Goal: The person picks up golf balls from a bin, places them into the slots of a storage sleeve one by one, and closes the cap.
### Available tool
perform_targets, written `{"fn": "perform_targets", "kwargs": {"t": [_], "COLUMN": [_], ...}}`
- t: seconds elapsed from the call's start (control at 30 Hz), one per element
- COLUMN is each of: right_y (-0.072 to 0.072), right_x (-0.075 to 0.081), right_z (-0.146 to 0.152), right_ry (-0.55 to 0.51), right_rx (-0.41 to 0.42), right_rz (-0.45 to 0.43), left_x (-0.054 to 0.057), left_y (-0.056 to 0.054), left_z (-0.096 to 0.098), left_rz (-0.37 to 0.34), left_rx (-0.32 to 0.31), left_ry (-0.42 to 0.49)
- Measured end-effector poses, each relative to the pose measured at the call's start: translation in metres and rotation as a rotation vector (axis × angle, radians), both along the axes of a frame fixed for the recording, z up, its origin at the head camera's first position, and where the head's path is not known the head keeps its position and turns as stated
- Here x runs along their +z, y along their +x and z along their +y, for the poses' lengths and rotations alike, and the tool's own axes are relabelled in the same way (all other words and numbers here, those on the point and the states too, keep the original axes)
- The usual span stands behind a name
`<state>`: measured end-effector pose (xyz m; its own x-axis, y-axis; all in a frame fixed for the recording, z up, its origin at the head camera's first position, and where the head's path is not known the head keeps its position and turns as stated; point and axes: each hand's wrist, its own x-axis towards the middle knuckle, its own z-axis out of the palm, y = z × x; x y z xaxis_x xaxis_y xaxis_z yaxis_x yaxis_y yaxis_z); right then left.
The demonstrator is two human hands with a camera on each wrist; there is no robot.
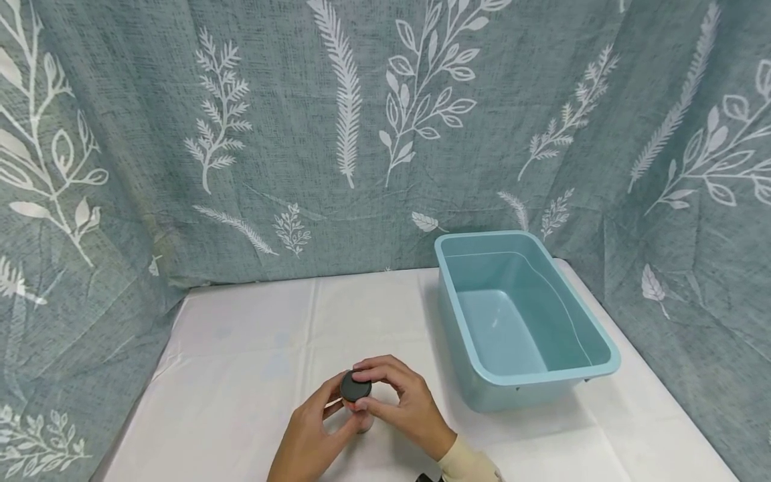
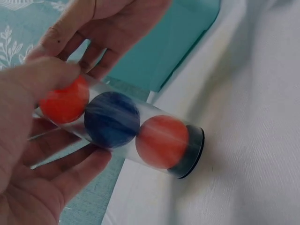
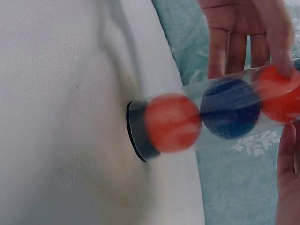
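Note:
A clear plastic tube (image 2: 144, 110) stands close over the white cloth, between both hands. Stacked inside it are an upper orange ball (image 2: 65, 101), a dark blue ball (image 2: 111, 120) and a lower orange ball (image 2: 161, 141). Its bottom end has a black base cap (image 2: 191, 152). In the head view a black lid (image 1: 355, 387) tops the tube. My left hand (image 1: 319, 428) grips the tube's upper part, thumb on one side and fingers on the other. With thumb and fingers, my right hand (image 1: 405, 402) pinches the lid's edge from the right.
A light blue plastic bin (image 1: 464, 321) stands on the right side of the table. White cloth (image 1: 241, 375) covers the tabletop. Behind and at both sides hang grey-green curtains (image 1: 289, 134) with white leaf prints.

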<state>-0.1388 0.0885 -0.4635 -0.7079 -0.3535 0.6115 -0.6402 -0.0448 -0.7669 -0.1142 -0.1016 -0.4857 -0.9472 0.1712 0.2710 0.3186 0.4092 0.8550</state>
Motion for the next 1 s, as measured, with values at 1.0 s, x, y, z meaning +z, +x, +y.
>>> {"fn": "perform_targets", "kwargs": {"t": [1.0], "right_y": [-0.005], "right_x": [-0.010], "right_z": [0.003], "right_ry": [0.437], "right_rx": [-0.382], "right_rz": [0.634], "left_x": [0.023], "left_y": [0.000], "left_z": [0.007], "left_rz": [-0.213], "left_rx": [0.111], "left_ry": [0.112]}}
